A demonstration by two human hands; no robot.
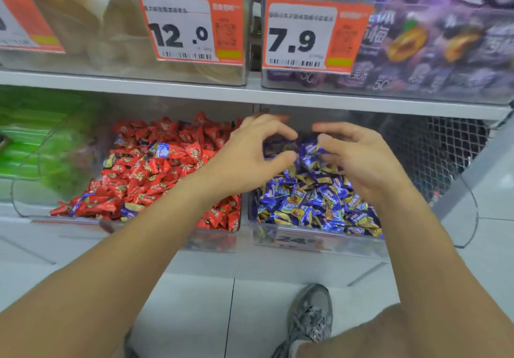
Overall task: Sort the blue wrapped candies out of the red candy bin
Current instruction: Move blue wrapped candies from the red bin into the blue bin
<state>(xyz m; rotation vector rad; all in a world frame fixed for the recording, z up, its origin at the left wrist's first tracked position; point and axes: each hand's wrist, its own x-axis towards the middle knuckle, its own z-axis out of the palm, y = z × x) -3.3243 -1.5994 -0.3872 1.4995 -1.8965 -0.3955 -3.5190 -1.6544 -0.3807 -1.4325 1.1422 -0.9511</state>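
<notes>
A clear bin [214,242] on the lower shelf is filled with red wrapped candies [144,174]. Several blue wrapped candies lie mixed among them, such as one near the back [162,149] and one at the front [130,209]. To its right, a second clear bin [319,246] is full of blue wrapped candies [306,201]. My left hand [250,160] and my right hand [361,160] hover side by side above the back of the blue bin. Their fingers are loosely curled toward each other, and I see nothing gripped in either hand.
A shelf board [194,91] runs just above the bins, carrying clear boxes with orange price tags [192,27]. Green packets [33,140] fill the bin at left. A wire mesh panel [445,146] is at right. My shoe [311,318] stands on the tiled floor below.
</notes>
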